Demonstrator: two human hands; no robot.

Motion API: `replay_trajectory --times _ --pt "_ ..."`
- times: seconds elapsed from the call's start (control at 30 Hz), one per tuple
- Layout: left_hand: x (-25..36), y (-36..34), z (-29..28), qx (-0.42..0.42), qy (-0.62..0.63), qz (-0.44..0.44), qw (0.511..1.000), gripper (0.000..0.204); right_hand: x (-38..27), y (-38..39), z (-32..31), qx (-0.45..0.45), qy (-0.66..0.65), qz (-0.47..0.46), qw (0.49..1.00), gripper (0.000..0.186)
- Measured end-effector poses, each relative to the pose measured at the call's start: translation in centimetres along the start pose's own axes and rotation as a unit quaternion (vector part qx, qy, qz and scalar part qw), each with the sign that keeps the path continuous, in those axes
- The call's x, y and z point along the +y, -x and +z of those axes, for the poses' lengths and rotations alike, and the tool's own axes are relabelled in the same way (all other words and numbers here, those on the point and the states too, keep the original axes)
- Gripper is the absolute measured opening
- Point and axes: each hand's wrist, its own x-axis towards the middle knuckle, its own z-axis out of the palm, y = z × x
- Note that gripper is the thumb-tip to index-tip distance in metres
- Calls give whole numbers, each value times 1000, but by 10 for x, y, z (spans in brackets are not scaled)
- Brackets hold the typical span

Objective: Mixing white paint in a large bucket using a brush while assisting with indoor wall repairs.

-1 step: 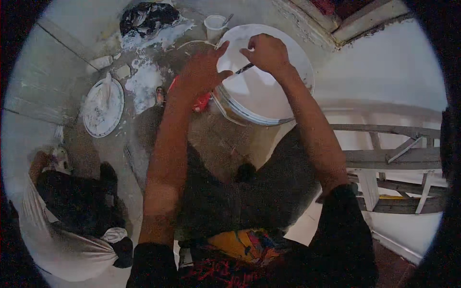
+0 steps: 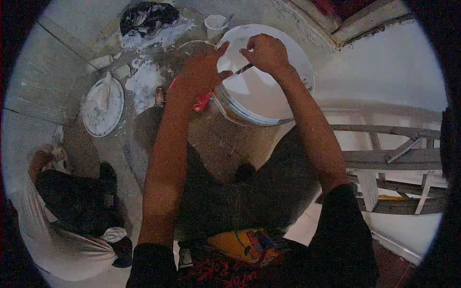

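Note:
My left hand (image 2: 204, 67) is over the near-left rim of a large white bucket (image 2: 301, 62), thumb and forefinger spread apart. Above the bucket's pale, smooth contents, my right hand (image 2: 269, 52) is closed, its fingers curled. A dark thin rod (image 2: 244, 69) sticks out from under that hand and points at my left thumb; its far end is hidden. One end of a pale cord (image 2: 192, 42) lies by my left fingertips; whether I touch it I cannot tell. Something red (image 2: 201, 102) shows beneath my left wrist, partly covered.
A small white cup (image 2: 214, 24) with a utensil stands behind the bucket. Left are a white-smeared oval lid or plate (image 2: 99, 113), white splatter, and a black plastic bag (image 2: 149, 19). A grey ladder (image 2: 403, 158) lies right. Another person (image 2: 72, 201) sits or crouches at lower left.

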Motion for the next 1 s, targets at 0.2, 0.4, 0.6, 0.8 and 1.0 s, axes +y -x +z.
replay_trajectory --times 0.2,0.4,0.6,0.8,1.0 --pt "8 4 0 -17 -50 0 999 70 -2 -3 3 28 -40 -8 999 33" --pt "2 7 1 1 -18 21 1000 69 -5 -5 0 56 -59 34 996 30" --pt "3 3 2 -17 18 3 1000 70 3 2 0 16 -52 14 998 29" --pt "-4 -2 2 -9 2 5 1000 74 9 4 -1 -56 -34 -2 998 28" --pt "-4 2 2 -8 7 2 1000 92 6 4 1 -47 -36 -3 998 25"
